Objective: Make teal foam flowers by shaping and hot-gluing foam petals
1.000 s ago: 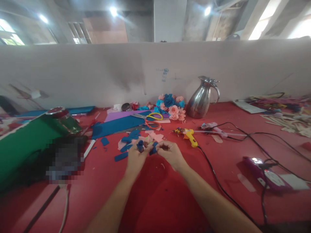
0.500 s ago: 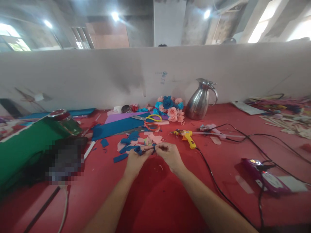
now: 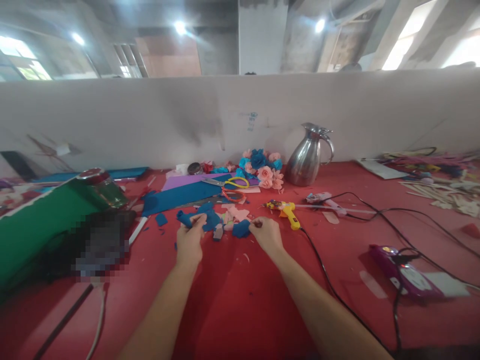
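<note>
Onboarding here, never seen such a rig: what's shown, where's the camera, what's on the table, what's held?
There is no machine: you see a person's bare left hand and right hand, filmed by one camera worn on the head, looking forward and down. The left holds a rolled blue piece; the right appears to pinch another blue piece by its edge. Spread over the red table are pink scraps, scissors, a yellow glue gun and, farther back, pink and blue flowers beside a metal jug.

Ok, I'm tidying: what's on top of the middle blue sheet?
Scissors lie partly across the right end of the blue sheet; the surface beneath them can't be seen.
</note>
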Demonstrator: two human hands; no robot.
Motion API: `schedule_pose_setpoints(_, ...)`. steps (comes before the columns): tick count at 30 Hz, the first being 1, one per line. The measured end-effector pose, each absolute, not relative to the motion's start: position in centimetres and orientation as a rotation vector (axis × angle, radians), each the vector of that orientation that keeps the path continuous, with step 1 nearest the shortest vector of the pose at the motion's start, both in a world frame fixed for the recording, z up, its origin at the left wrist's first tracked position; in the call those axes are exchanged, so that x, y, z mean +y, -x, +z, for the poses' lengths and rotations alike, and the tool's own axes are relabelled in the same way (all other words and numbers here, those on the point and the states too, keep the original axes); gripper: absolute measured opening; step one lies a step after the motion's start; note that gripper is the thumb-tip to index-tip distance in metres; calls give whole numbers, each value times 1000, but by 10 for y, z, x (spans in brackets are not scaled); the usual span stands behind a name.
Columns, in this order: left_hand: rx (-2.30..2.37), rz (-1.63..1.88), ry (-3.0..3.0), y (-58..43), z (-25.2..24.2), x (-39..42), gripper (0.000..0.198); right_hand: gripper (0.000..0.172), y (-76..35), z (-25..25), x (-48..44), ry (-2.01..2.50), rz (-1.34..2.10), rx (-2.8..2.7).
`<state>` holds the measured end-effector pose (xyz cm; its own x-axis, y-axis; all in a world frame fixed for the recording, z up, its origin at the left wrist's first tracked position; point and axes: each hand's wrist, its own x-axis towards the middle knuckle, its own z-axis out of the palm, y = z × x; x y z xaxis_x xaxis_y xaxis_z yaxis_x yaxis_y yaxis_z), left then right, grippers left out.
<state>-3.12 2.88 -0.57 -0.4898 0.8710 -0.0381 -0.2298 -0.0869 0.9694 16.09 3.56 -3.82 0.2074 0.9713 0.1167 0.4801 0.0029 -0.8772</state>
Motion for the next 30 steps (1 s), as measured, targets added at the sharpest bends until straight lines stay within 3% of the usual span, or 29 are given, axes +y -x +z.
schedule_pose_setpoints(4, 1290, 1677, -721, 38, -3, 30, 27, 8, -160, -45, 39, 1668, 629, -1427)
schedule_pose_setpoints(8, 1248, 1502, -856, 29, -2, 25, 28, 32, -159, -40, 36, 1587, 504, -1392)
schedule_pose_setpoints(10, 1249, 1427, -924, 25, -2, 22, 29, 29, -157, -35, 31, 1478, 474, -1340)
schedule_pose_setpoints(17, 1199, 1324, -1022, 17, -8, 17, 26, 27, -135, -24, 13, 1105, 1330, -1305)
schedule_pose_setpoints(19, 1182, 1286, -1046, 16, -5, 15, 27, 18, -130, -22, 10, 1128, 1405, -1314)
schedule_pose_setpoints(23, 1135, 1149, -1175, 16, 4, 13, 25, 17, -134, -16, 6, 1179, 1472, -1374)
schedule_pose_setpoints(26, 1165, 1044, -1236, 18, 7, 11, 19, 19, -160, -11, 13, 1273, 1271, -1557)
schedule_pose_setpoints(30, 1227, 902, -1194, 22, 7, 10, 23, 19, -229, -11, 37, 1817, 481, -1454)
